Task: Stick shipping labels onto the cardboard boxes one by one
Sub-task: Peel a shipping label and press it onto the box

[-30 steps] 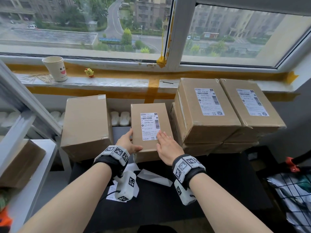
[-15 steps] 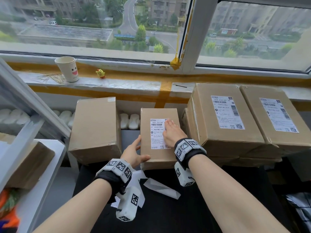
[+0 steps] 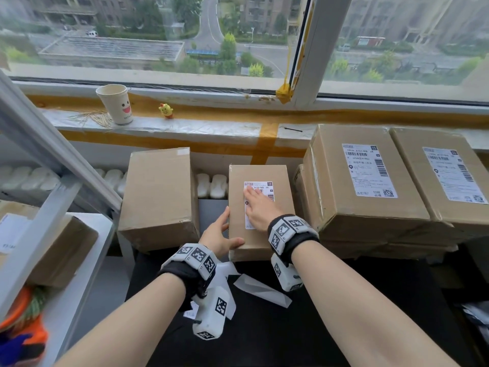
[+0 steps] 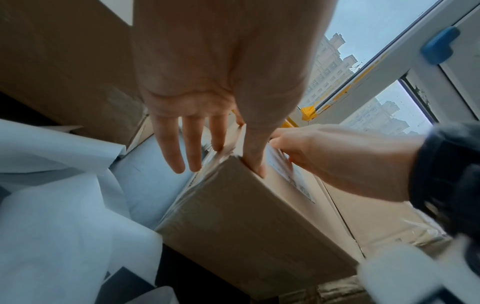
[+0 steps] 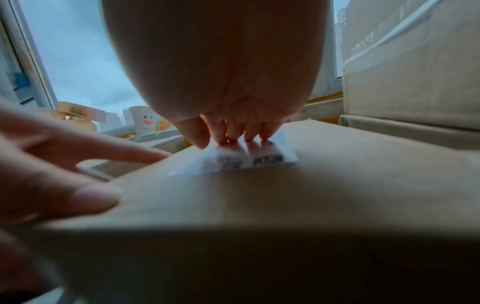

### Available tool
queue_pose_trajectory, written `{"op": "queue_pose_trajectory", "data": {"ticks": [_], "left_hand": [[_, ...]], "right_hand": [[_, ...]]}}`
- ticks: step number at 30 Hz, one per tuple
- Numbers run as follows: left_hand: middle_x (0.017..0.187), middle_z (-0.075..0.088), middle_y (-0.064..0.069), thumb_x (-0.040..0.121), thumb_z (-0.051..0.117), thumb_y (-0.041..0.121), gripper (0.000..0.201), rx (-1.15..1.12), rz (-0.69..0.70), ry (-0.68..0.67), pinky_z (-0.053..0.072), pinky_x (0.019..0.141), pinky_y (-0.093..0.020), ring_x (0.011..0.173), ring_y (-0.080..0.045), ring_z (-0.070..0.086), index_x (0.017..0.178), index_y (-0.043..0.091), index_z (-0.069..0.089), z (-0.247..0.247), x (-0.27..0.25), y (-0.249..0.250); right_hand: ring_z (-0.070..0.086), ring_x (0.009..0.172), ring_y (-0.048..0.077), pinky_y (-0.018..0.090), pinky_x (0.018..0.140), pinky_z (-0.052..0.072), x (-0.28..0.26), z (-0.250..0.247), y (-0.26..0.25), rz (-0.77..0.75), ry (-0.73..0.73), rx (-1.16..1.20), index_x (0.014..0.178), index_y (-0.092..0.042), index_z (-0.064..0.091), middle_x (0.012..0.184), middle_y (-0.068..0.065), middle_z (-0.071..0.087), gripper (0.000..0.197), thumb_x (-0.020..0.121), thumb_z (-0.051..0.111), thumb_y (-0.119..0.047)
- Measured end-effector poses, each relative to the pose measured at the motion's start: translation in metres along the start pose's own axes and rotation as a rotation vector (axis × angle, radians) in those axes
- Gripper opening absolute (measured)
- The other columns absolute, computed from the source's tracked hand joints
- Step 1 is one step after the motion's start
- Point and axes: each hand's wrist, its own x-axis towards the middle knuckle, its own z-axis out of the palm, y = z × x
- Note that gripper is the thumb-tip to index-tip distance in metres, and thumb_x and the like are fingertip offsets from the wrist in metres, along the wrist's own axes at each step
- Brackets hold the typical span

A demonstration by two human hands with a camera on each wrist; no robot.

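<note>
Already two large boxes (image 3: 365,178) at the right carried labels on top, and the small middle box (image 3: 260,207) had its shipping label (image 3: 258,205) laid along its top face, so by my reading this one was in the smoothing stage while the plain box (image 3: 158,192) to the left was yet to be labelled. The right hand (image 3: 260,210) lay flat on the label, fingers straight and pressing it down, gripping nothing. The left hand (image 3: 221,234) steadied the near left corner of the middle box, thumb on the top face and straight fingers along the side, not clenched. Peeled backing strips (image 3: 260,290) lay on the black table (image 3: 344,327) near the wrists. All the boxes were sealed, so their contents could not be told; a paper cup (image 3: 115,103) stood on the windowsill, its inside hidden
</note>
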Motion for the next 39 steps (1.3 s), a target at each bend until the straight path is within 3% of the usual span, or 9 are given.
{"op": "queue_pose_trajectory", "data": {"ticks": [11, 19, 23, 27, 32, 35, 39], "left_hand": [[0.146, 0.042, 0.002, 0.076, 0.075, 0.005, 0.094, -0.002, 0.038, 0.042, 0.042, 0.106, -0.041, 0.133, -0.016, 0.043, 0.15, 0.02, 0.018, 0.004, -0.006, 0.004], [0.133, 0.056, -0.009, 0.075, 0.077, 0.019, 0.071, -0.04, -0.046, 0.112, 0.048, 0.096, -0.052, 0.12, -0.025, 0.055, 0.136, 0.013, 0.042, 0.009, -0.007, -0.001], [0.121, 0.06, -0.016, 0.076, 0.076, 0.01, 0.06, -0.206, -0.152, 0.113, 0.055, 0.083, -0.048, 0.107, -0.034, 0.061, 0.13, 0.01, 0.048, 0.009, -0.005, 0.0], [0.126, 0.057, -0.021, 0.083, 0.064, -0.003, 0.052, -0.343, -0.157, 0.107, 0.05, 0.081, -0.039, 0.097, -0.031, 0.058, 0.131, 0.004, 0.047, 0.011, -0.004, 0.005], [0.137, 0.05, -0.018, 0.087, 0.051, -0.013, 0.05, -0.415, -0.135, 0.097, 0.046, 0.089, -0.039, 0.124, -0.036, 0.05, 0.135, 0.002, 0.044, 0.011, 0.007, 0.015], [0.134, 0.053, -0.013, 0.085, 0.054, -0.013, 0.05, -0.336, -0.106, 0.143, 0.049, 0.09, -0.037, 0.125, -0.028, 0.051, 0.132, 0.002, 0.048, 0.013, 0.018, 0.019], [0.129, 0.06, -0.012, 0.081, 0.06, -0.006, 0.05, -0.148, -0.041, 0.202, 0.049, 0.099, -0.044, 0.121, -0.021, 0.056, 0.128, 0.007, 0.055, 0.012, 0.022, 0.024]], "right_hand": [[0.005, 0.147, 0.016, 0.026, 0.118, 0.001, -0.083, 0.041, 0.007, -0.101, 0.077, 0.025, 0.151, -0.013, 0.011, 0.16, 0.002, 0.007, 0.052, 0.102, 0.027, -0.022], [-0.001, 0.147, 0.013, 0.026, 0.118, -0.002, -0.107, 0.044, 0.036, 0.087, 0.163, -0.011, 0.151, -0.012, 0.004, 0.16, 0.002, -0.001, 0.056, 0.102, 0.023, -0.033], [-0.007, 0.147, 0.013, 0.025, 0.116, -0.004, -0.109, 0.044, 0.038, 0.138, 0.195, 0.111, 0.151, -0.014, 0.002, 0.16, 0.001, -0.006, 0.065, 0.1, 0.031, -0.043], [-0.008, 0.147, 0.013, 0.025, 0.117, -0.002, -0.103, 0.043, 0.041, 0.141, 0.236, 0.199, 0.151, -0.014, 0.005, 0.16, 0.001, -0.005, 0.067, 0.099, 0.036, -0.042], [-0.005, 0.148, 0.016, 0.028, 0.119, 0.0, -0.09, 0.036, 0.047, 0.153, 0.261, 0.18, 0.151, -0.012, 0.008, 0.16, 0.003, -0.001, 0.065, 0.099, 0.036, -0.039], [-0.001, 0.148, 0.017, 0.03, 0.119, 0.001, -0.082, 0.03, 0.05, 0.158, 0.257, 0.089, 0.15, -0.013, 0.01, 0.16, 0.003, 0.001, 0.062, 0.1, 0.033, -0.04], [0.0, 0.148, 0.017, 0.03, 0.119, 0.001, -0.077, 0.022, 0.051, 0.175, 0.246, 0.047, 0.15, -0.014, 0.011, 0.16, 0.003, 0.002, 0.061, 0.1, 0.032, -0.04]]}}
